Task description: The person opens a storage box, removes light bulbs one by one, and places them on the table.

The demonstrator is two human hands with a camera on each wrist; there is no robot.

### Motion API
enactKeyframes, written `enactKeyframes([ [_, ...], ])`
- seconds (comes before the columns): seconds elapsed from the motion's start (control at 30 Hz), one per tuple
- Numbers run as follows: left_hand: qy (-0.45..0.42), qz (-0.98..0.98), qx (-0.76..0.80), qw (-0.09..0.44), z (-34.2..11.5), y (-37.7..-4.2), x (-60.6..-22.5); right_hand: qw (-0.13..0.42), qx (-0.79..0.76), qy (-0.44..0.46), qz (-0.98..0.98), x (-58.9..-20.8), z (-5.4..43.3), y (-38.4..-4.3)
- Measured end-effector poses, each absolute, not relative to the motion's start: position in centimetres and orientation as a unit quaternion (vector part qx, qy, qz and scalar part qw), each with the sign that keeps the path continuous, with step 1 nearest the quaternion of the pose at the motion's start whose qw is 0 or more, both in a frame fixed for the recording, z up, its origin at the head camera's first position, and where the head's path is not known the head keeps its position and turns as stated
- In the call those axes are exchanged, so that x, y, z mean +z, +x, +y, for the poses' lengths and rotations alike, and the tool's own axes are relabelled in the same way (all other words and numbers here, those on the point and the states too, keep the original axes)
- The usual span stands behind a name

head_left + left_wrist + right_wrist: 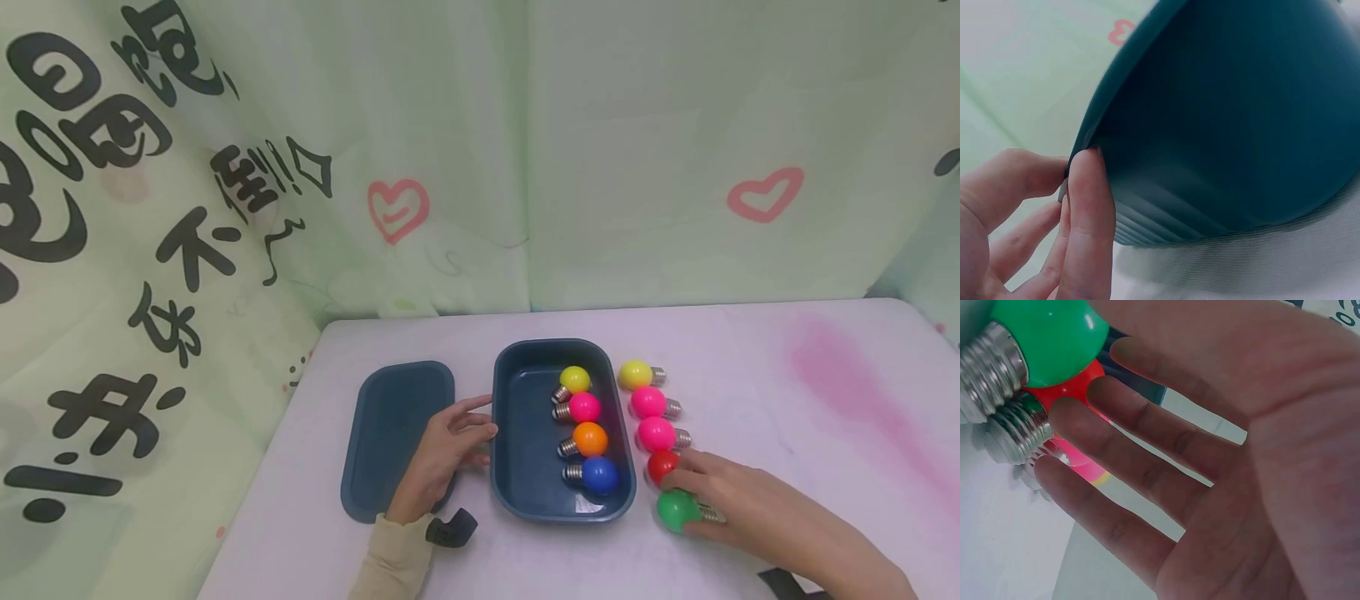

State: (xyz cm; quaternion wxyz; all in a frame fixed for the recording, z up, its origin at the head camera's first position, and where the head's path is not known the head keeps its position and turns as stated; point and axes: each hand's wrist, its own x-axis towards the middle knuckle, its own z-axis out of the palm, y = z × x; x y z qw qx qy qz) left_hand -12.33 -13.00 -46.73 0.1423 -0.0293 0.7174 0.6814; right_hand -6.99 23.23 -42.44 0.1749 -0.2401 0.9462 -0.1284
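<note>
My left hand (452,446) is at the left side of a dark blue plastic box (519,508). In the left wrist view, thumb and fingers pinch the edge of its rim. A yellow bulb (575,379), a pink bulb (585,407), an orange bulb (591,438) and a blue bulb (601,475) lie in its right half. My right hand (738,496) is over a green bulb (678,511), thumb and index finger near its sides. The other fingers are spread and nearly straight. Partly hidden beside it is a red bulb (662,468).
Two pink bulbs (648,402) and a yellow bulb (635,374) continue the row right of the box, metal bases pointing right. Left of the box lies its flat dark blue lid (396,425), partly under my left arm. A curtain (600,208) hangs behind the white table (750,367).
</note>
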Motion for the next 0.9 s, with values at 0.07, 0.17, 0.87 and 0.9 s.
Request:
enactKeyframes([
  [0.07,-0.029,0.717,0.682,0.143,-13.0,-12.3,-46.7,0.170,-0.124,-0.243,0.947,-42.3,23.2,-6.9],
  [0.17,-0.027,0.716,0.683,0.143,-13.0,-12.4,-46.7,0.158,-0.121,-0.252,0.947,-42.0,23.1,-6.9],
  [0.87,-0.023,0.714,0.685,0.141,-13.0,-12.4,-46.8,0.075,-0.139,-0.308,0.938,-38.7,21.0,-7.8],
  [0.9,-0.023,0.714,0.685,0.141,-13.0,-12.4,-46.8,0.075,-0.142,-0.311,0.937,-38.6,20.8,-7.8],
])
